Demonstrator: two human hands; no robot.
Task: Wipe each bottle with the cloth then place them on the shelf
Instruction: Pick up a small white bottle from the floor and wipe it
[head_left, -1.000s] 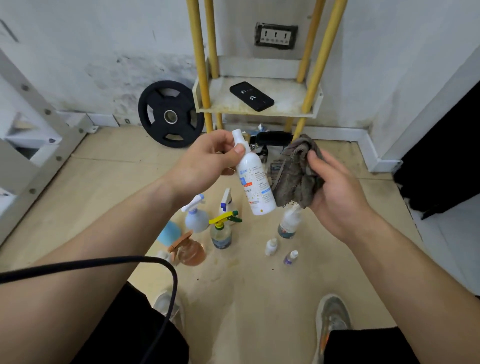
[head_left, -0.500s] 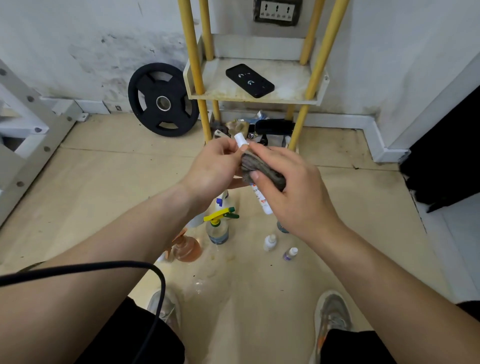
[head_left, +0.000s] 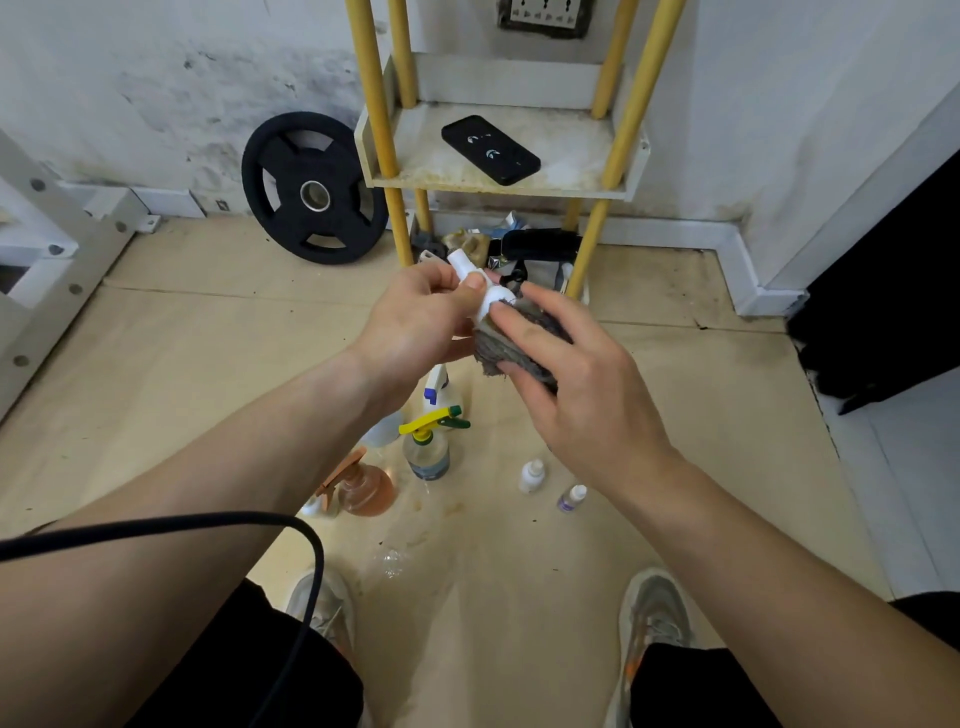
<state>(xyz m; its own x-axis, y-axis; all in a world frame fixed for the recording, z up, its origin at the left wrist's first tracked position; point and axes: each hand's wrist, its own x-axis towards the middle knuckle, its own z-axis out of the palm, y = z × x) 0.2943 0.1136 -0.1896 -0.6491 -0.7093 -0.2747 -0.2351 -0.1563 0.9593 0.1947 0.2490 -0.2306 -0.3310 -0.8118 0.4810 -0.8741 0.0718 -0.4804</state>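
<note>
Both hands grip: left hand (head_left: 415, 322) pinches white bottle (head_left: 491, 299)'s neck, right hand (head_left: 576, 384) wraps cloth (head_left: 498, 348) around it.

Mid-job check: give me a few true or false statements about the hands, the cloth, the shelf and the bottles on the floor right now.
1. The left hand holds the white bottle near its cap. True.
2. The right hand wraps the grey cloth around the bottle's body. True.
3. Wiped bottles already stand on the shelf. False: only a black phone lies on it.
4. The yellow-trigger spray bottle lies tipped over on the floor. False: it stands upright.
5. Two small dropper bottles stand on the floor below the right hand. True.
6. The weight plate lies flat on the floor. False: it leans against the wall.
</note>
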